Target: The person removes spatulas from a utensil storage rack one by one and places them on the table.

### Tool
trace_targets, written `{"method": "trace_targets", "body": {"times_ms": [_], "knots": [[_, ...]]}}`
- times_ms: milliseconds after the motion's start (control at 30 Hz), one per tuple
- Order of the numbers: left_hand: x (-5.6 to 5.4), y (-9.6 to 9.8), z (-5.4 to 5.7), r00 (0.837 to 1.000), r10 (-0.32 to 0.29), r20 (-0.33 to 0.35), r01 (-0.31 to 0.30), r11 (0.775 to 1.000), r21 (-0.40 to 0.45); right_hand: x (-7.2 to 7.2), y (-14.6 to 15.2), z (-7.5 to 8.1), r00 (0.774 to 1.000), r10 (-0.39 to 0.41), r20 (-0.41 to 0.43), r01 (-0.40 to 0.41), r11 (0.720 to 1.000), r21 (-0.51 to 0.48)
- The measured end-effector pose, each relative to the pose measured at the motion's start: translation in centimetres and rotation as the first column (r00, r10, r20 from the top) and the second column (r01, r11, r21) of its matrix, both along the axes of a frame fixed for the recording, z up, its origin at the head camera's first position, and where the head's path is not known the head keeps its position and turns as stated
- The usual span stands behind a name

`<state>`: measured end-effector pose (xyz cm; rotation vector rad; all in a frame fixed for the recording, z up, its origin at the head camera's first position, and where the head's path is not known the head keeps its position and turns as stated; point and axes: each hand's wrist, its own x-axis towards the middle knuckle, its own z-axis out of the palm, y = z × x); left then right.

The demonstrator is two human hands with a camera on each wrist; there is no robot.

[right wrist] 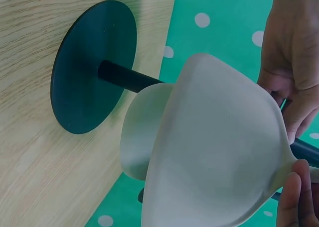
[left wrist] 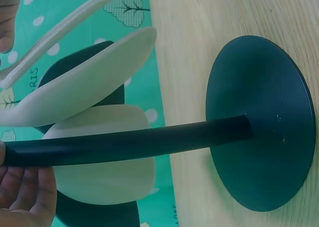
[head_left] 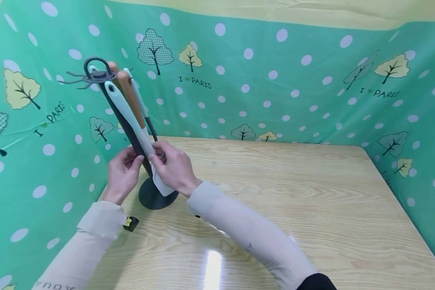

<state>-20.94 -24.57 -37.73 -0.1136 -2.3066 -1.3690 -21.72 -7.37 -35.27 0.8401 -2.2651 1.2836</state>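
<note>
A black utensil stand with a round base leans over at the left of the table. From its hooked top hang several kitchen utensils with mint and wood-brown handles. My left hand grips the stand's black pole partway up, fingers behind it in the left wrist view. With fingertips and thumb, my right hand pinches the neck of a pale spatula just above its broad blade. Its mint handle reaches up to the hooks. Behind the pole hang other pale heads.
A small black and yellow object lies on the wooden table close to my left sleeve. Something small and white shows partly under my right forearm. A green dotted curtain encloses the back and sides, close beside the stand.
</note>
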Motion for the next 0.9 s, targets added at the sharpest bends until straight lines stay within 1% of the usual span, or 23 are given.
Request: {"method": "trace_targets", "body": {"times_ms": [200, 333, 500, 633, 800, 900], "knots": [[0.2, 0.4, -0.4, 1.0, -0.008, -0.025, 0.009, 1.0, 0.024, 0.0, 0.6, 0.0, 0.998, -0.023, -0.05, 0.023, 1.0, 0.015], [0.2, 0.7, -0.5, 0.999, -0.006, -0.045, 0.007, 1.0, 0.02, 0.1, 0.9, 0.0, 0.997, -0.037, -0.073, 0.039, 0.999, 0.025], [0.2, 1.2, -0.6, 0.998, -0.006, -0.057, 0.006, 1.0, 0.002, 0.0, 1.4, 0.0, 0.998, -0.014, -0.066, 0.013, 1.0, -0.001], [0.2, 1.6, -0.6, 0.998, -0.013, -0.062, 0.014, 1.0, 0.017, 0.0, 1.7, -0.1, 0.997, 0.003, -0.077, -0.005, 1.0, -0.022], [0.2, 2.0, -0.6, 0.999, -0.022, -0.039, 0.024, 0.999, 0.03, -0.1, 2.2, -0.2, 0.995, 0.012, -0.099, -0.016, 0.999, -0.049], [0.3, 2.2, -0.6, 0.999, -0.017, -0.029, 0.018, 0.999, 0.028, -0.1, 2.4, -0.2, 0.994, 0.019, -0.11, -0.026, 0.998, -0.063]]}}
